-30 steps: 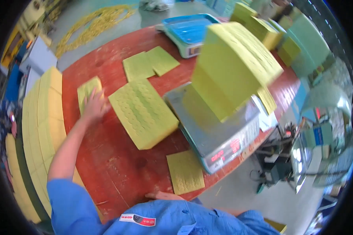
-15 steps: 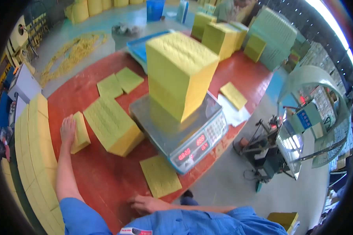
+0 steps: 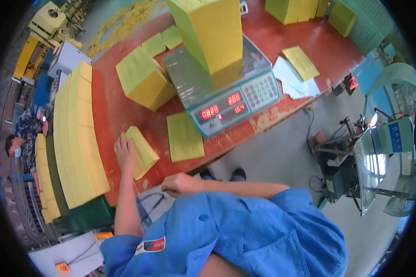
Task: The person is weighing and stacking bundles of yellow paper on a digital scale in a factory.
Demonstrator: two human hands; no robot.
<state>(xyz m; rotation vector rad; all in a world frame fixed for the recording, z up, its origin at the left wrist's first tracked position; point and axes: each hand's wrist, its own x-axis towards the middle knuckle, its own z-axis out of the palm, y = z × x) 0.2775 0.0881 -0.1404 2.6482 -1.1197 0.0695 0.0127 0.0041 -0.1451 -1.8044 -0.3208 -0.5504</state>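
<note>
Two hands | left hand flat on small yellow stack | right hand loosely curled, empty (scale beyond)

Tall yellow stack on scale; loose white sheets nearby.

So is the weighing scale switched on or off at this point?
On. The scale shows lit red digits on its front display panel, and a tall yellow stack of sheets stands on its platform.
</note>
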